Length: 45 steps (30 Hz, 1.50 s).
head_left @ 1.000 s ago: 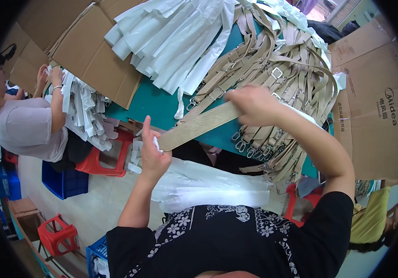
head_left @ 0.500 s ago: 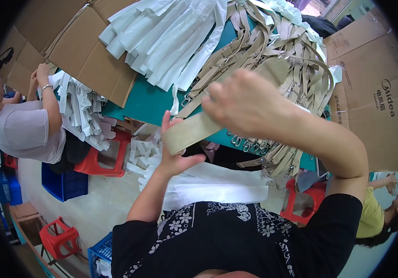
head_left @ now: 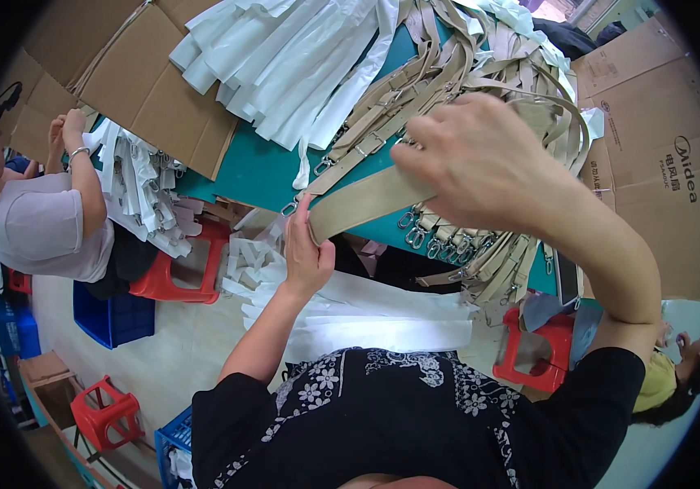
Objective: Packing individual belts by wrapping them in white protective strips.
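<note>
A wide beige strap [head_left: 370,200] stretches between my two hands above the front edge of the green table. My right hand [head_left: 476,163] is closed over its right part, fingers curled down around it. At the left end, my left hand [head_left: 307,253] has the strap between its upright fingers and thumb, where the band bends round. Just beyond lie several beige straps with metal buckles and snap hooks [head_left: 366,147]. More metal hooks [head_left: 439,240] hang over the table edge below my right hand, which covers part of the pile.
White plastic-wrapped strips [head_left: 293,65] lie at the back of the green table [head_left: 256,175]. Cardboard boxes [head_left: 158,90] stand left and right. White strips [head_left: 382,318] lie across my lap. A co-worker [head_left: 44,216] sits left, another [head_left: 660,379] right. Red stools [head_left: 105,411] stand on the floor.
My right hand has moved right and slightly up along with the strap. My left hand's fingers and thumb have drawn closer around the strap's left end.
</note>
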Available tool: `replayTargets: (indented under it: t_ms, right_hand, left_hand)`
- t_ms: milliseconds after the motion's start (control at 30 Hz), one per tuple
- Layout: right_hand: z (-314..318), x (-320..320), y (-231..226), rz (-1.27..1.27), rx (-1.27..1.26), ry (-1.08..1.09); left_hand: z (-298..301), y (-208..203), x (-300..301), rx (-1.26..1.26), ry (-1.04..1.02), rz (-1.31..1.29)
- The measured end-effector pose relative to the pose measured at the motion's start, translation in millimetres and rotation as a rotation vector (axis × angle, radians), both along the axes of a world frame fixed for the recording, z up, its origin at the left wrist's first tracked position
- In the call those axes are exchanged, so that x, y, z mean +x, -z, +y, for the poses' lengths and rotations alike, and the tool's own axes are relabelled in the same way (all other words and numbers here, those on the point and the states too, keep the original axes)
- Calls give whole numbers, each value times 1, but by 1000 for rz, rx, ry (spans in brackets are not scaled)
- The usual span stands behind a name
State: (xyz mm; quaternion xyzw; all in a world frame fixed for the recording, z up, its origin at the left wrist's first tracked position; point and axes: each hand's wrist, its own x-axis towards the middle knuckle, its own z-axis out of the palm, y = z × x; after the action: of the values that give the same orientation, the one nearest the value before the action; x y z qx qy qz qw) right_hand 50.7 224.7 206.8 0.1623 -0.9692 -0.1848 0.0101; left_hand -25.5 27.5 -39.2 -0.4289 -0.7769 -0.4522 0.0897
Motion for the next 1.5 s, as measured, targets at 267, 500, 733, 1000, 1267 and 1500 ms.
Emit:
replayTargets:
  t_ms: [267,500,733,1000,1267,1500]
  right_hand:
    - [-8,-10,-4,56,179,-53]
    - [11,3,-1,-130,82,123]
    - [10,10,2,-86,25,111]
    - [8,27,2,-131,-155,26]
    - [-3,20,3,-180,-73,-2]
    - [-48,-13,38,-347,-22,-201]
  left_hand:
    - [4,4,0,318,62,-433]
    - [-4,11,9,615,290,-706]
    - [0,-25,18,-62,-98,-194]
    - [-7,-59,18,-467,56,-201]
    - [-29,-83,14,-303,-77,-494]
    - [-27,-124,14,-212,175,-466]
